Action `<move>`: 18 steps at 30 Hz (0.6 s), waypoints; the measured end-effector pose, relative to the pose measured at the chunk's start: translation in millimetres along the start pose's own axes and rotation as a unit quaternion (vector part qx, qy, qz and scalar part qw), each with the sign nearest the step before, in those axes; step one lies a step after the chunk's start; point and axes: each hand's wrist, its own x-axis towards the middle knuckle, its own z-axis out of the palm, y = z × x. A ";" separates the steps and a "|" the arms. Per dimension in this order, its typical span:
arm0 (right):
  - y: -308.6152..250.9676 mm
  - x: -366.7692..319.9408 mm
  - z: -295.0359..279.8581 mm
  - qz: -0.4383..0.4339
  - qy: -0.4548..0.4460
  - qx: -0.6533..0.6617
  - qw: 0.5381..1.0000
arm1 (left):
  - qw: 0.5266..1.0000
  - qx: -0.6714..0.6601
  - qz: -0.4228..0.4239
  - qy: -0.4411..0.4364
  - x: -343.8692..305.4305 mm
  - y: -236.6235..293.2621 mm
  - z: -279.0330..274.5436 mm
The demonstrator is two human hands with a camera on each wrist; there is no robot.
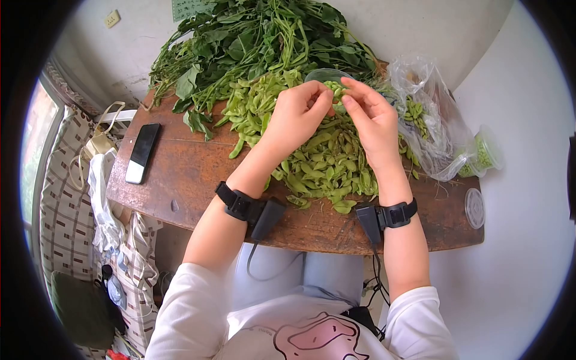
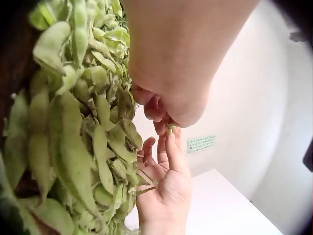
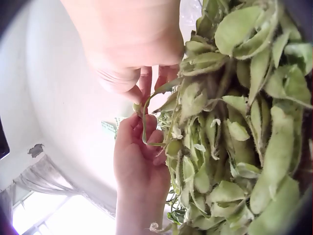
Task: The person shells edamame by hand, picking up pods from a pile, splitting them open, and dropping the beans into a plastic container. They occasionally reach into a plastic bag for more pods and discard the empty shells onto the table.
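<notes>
Over a heap of pale green bean pods [image 1: 324, 162] on a brown wooden table [image 1: 180, 174], both hands meet. My left hand [image 1: 321, 103] and my right hand [image 1: 350, 96] pinch one small pod [image 1: 336, 93] between their fingertips. The left wrist view shows the left fingertips closed on a bit of green pod [image 2: 169, 129], with the right hand [image 2: 166, 186] facing them. From the right wrist, a thin curved pod shell [image 3: 145, 122] runs between the right fingers and the left hand [image 3: 139, 156]. A clear bowl [image 1: 327, 74] sits just behind the hands.
Leafy bean stalks [image 1: 252, 42] cover the table's far side. A black phone [image 1: 142, 152] lies at the left. At the right are a clear plastic bag [image 1: 429, 114] with pods, a tub of shelled beans [image 1: 483, 153] and a round lid [image 1: 474, 208]. Cloth and bags [image 1: 105, 198] hang left.
</notes>
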 end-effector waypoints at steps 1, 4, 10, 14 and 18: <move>-0.4 1.1 -2.8 -0.028 -0.003 -0.070 0.997 | 1.000 0.000 0.000 0.000 0.0 -0.1 0.3; -2.9 2.1 -6.2 -0.118 0.001 -0.208 0.971 | 1.000 0.003 0.012 0.012 -0.4 0.0 1.0; -1.4 3.4 -10.7 -0.288 0.013 -0.395 0.872 | 0.996 0.064 0.052 0.024 -1.6 2.9 -0.1; -2.2 4.3 -11.7 -0.367 0.012 -0.451 0.814 | 0.996 0.074 0.051 0.018 -1.4 1.2 -0.5; -4.0 4.5 -13.5 -0.404 0.015 -0.466 0.787 | 0.997 0.067 0.044 0.011 -1.6 1.4 -0.1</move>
